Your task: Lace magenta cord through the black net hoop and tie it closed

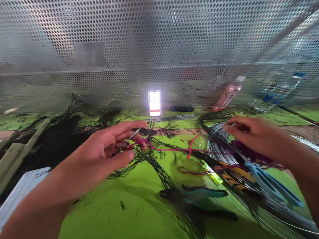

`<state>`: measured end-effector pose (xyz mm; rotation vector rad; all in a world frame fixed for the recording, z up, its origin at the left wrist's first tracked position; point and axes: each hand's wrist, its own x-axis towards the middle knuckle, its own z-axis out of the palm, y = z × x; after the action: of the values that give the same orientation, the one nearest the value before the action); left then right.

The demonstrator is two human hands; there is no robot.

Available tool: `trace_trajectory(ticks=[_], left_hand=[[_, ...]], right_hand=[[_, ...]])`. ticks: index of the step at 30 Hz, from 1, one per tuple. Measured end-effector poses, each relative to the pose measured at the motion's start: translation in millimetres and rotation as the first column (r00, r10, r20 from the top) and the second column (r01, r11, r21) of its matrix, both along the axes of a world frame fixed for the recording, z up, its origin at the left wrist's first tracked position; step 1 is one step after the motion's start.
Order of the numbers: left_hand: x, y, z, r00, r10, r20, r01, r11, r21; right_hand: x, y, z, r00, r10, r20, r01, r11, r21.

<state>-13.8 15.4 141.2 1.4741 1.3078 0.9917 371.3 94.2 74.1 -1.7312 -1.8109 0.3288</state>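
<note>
My left hand (pixel 117 142) is curled around the end of a magenta cord (pixel 171 150) and a thin shiny metal piece (pixel 136 133), with black netting (pixel 159 169) bunched just below the fingers. From there the cord runs right across the green surface. My right hand (pixel 256 137), slightly blurred, hovers over a coil of silvery wire (pixel 216 132); its thumb and fingers are pinched, and what they hold, if anything, cannot be made out. Below it lie light-blue-handled scissors (pixel 267 184) and a tool with orange-and-black handles (pixel 239 176). Green-and-black pliers (pixel 196 196) rest nearer me.
A perforated metal panel (pixel 139 39) rises behind the green surface (pixel 99 212). Against it stand a lit phone (pixel 155 103), a pink drink bottle (pixel 228 96) and a clear water bottle (pixel 279 93). Dark netting (pixel 47 142) and wooden strips (pixel 22 156) lie at left.
</note>
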Motion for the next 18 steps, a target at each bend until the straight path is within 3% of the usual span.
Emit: trace_trajectory(ticks=[2, 3, 4, 6, 8, 11, 15, 18], left_hand=[[5, 0, 11.8, 0.984, 0.095, -0.148, -0.084, 0.993, 0.077], [8, 0, 15.2, 0.972, 0.126, -0.198, -0.103, 0.987, 0.119], [10, 0, 16.8, 0.961, 0.135, -0.242, -0.097, 0.982, 0.163], [13, 1, 15.9, 0.94, 0.105, -0.324, -0.028, 0.972, 0.235], [13, 3, 11.6, 0.919, 0.06, -0.389, 0.059, 0.956, 0.287], [14, 5, 4.2, 0.907, 0.007, -0.42, 0.147, 0.931, 0.333], [15, 8, -1.7, 0.911, -0.013, -0.411, 0.17, 0.922, 0.347], [17, 9, -3.4, 0.915, 0.0, -0.404, 0.152, 0.926, 0.345]], right_hand=[[-24, -9, 6.7, 0.98, 0.116, 0.16, -0.133, 0.986, 0.105], [-41, -16, 11.8, 0.965, 0.206, 0.164, -0.23, 0.962, 0.147], [-59, -25, 17.1, 0.93, 0.354, 0.1, -0.364, 0.925, 0.111], [-97, -43, 25.6, 0.847, 0.526, -0.078, -0.519, 0.85, 0.091], [-131, -57, 26.6, 0.811, 0.567, -0.144, -0.559, 0.824, 0.096], [-166, -62, 13.5, 0.777, 0.606, -0.171, -0.609, 0.792, 0.044], [-179, -52, -6.3, 0.767, 0.601, -0.225, -0.588, 0.799, 0.13], [-175, -46, -7.3, 0.713, 0.644, -0.276, -0.61, 0.764, 0.209]])
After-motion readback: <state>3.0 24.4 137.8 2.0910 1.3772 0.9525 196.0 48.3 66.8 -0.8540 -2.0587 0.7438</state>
